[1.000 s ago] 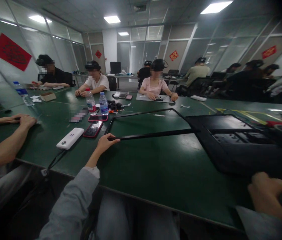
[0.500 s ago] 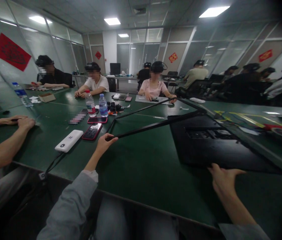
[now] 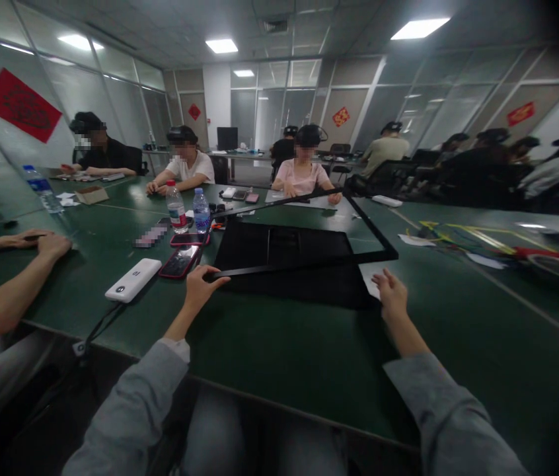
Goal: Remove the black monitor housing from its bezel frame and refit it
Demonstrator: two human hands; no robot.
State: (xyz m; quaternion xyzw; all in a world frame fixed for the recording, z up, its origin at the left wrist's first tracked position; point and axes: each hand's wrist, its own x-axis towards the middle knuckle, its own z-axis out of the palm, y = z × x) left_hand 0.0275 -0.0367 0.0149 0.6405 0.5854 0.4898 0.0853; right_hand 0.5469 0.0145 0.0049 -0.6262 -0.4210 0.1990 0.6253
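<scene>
My left hand (image 3: 200, 287) is closed on the near left corner of a thin black rectangular frame (image 3: 372, 228), which it holds up above the table. Under the frame lies a flat black board (image 3: 304, 287) with a rectangular part in its middle, seen through the frame's opening. My right hand (image 3: 392, 292) is just off the board's right end, below the frame's near right corner. Its fingers are apart, and I see nothing in them. A white sheet of paper (image 3: 371, 280) shows between that hand and the board.
On the green table (image 3: 269, 344), left of the frame, are a white power bank (image 3: 133, 280), phones (image 3: 179, 262) and two water bottles (image 3: 201, 211). Yellow strips and cords (image 3: 478, 235) lie at right. A neighbour's hands (image 3: 44, 243) rest at left; other people sit opposite.
The black board has moved from the right to the left, under the frame. My right hand has come left and let go of the board. My left hand still holds the frame.
</scene>
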